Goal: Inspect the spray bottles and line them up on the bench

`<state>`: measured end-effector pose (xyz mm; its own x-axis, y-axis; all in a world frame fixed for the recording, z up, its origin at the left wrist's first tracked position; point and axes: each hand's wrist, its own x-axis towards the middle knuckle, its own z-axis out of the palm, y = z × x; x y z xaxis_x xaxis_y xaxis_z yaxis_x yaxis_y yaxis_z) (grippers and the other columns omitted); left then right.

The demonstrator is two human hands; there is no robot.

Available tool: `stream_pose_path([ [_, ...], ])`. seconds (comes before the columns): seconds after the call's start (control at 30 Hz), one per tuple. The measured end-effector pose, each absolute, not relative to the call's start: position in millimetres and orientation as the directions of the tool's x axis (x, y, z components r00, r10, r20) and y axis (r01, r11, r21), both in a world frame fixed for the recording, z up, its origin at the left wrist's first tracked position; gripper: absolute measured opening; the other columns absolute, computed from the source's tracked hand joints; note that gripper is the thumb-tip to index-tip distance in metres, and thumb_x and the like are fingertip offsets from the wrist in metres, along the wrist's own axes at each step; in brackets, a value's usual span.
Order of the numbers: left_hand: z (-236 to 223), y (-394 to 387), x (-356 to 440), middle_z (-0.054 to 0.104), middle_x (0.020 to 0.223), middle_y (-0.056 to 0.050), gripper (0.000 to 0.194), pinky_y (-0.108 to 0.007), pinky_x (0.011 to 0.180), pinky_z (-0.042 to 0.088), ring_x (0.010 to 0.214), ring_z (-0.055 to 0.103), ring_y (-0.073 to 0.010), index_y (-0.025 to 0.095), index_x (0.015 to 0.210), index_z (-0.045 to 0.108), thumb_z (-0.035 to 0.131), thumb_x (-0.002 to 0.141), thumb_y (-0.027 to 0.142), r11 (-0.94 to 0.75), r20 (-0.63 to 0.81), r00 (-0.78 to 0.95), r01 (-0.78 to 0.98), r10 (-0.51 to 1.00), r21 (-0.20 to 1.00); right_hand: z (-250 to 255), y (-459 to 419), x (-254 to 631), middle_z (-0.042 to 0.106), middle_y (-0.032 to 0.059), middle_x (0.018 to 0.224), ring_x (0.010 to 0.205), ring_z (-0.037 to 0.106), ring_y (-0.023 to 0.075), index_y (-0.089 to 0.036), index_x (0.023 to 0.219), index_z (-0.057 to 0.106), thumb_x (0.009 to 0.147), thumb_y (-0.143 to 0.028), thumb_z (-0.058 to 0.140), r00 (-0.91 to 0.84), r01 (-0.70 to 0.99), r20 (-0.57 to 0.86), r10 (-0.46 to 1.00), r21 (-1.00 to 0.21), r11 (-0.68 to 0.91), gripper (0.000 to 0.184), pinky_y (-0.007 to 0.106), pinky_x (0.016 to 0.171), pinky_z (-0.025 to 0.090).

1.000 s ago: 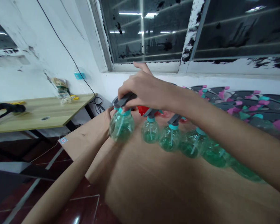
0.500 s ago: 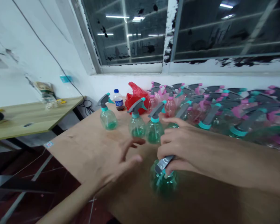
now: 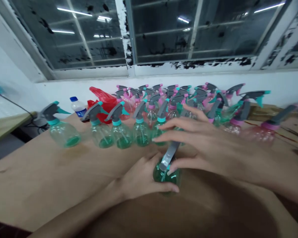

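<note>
A green see-through spray bottle (image 3: 167, 175) with a grey trigger head (image 3: 169, 156) is in front of me, low in the middle of the view. Around its body curls my left hand (image 3: 142, 176), thumb along the near side. Over the head hovers my right hand (image 3: 206, 142); its fingers are stretched and spread, and the thumb tip is by the turquoise trigger. Whether the right palm touches the head is hidden. Just behind stand more green bottles with turquoise collars, one of them (image 3: 124, 137) holding some green liquid.
Many pink and green spray bottles crowd the back of the brown table (image 3: 94, 178), below a window. A red plastic bag (image 3: 105, 100) and a blue-capped drink bottle (image 3: 78, 107) are at the back left. One green bottle (image 3: 64, 134) stands apart at left.
My left hand has moved right and closed around the bottle. My right hand's fingers have spread from their grip on the trigger head. The view has turned right.
</note>
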<state>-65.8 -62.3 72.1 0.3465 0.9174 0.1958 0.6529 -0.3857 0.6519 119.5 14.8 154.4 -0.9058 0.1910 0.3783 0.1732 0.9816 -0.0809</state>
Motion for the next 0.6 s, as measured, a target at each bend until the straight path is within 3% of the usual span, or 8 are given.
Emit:
stream_pose_path([
  [0.1, 70, -56, -61, 0.058, 0.120, -0.005, 0.066, -0.043, 0.095, 0.042, 0.112, 0.053, -0.0283, 0.026, 0.122, 0.048, 0.070, 0.066, 0.053, -0.375, 0.211, 0.319, 0.640, 0.924, 0.671, 147, 18, 134, 0.049, 0.0057, 0.129, 0.123, 0.039, 0.0316, -0.031, 0.126, 0.044, 0.075, -0.052, 0.060, -0.798, 0.344, 0.490, 0.352, -0.109, 0.932, 0.058, 0.058, 0.105, 0.016],
  [0.27, 67, -48, -61, 0.060, 0.116, -0.004, 0.067, -0.046, 0.093, 0.043, 0.107, 0.055, -0.0300, 0.030, 0.123, 0.045, 0.070, 0.065, 0.054, -0.305, 0.162, 0.270, 0.661, 0.949, 0.686, 122, 27, 146, 0.043, 0.0102, 0.135, 0.123, 0.041, 0.0325, -0.028, 0.135, 0.030, 0.075, -0.056, 0.058, -0.615, 0.503, 0.498, 0.611, -0.350, 0.791, 0.072, 0.051, 0.096, 0.037],
  [0.43, 64, -51, -71, 0.055, 0.124, -0.007, 0.073, -0.050, 0.096, 0.040, 0.117, 0.048, -0.0321, 0.031, 0.128, 0.039, 0.071, 0.065, 0.052, -0.301, 0.128, 0.303, 0.641, 0.944, 0.706, 89, 26, 147, 0.050, 0.0133, 0.130, 0.115, 0.049, 0.0347, -0.024, 0.135, 0.029, 0.069, -0.063, 0.057, -0.579, 0.580, 0.285, 0.764, -0.514, 0.632, 0.081, 0.053, 0.088, 0.043],
  [0.6, 68, -58, -83, 0.043, 0.137, -0.008, 0.071, -0.052, 0.101, 0.035, 0.124, 0.041, -0.0317, 0.031, 0.134, 0.030, 0.065, 0.074, 0.047, -0.333, 0.180, 0.295, 0.632, 0.938, 0.700, 63, 10, 144, 0.053, 0.0140, 0.128, 0.114, 0.050, 0.0348, -0.023, 0.135, 0.031, 0.061, -0.065, 0.064, -0.662, 0.580, 0.057, 0.747, -0.592, 0.559, 0.091, 0.051, 0.088, 0.044],
])
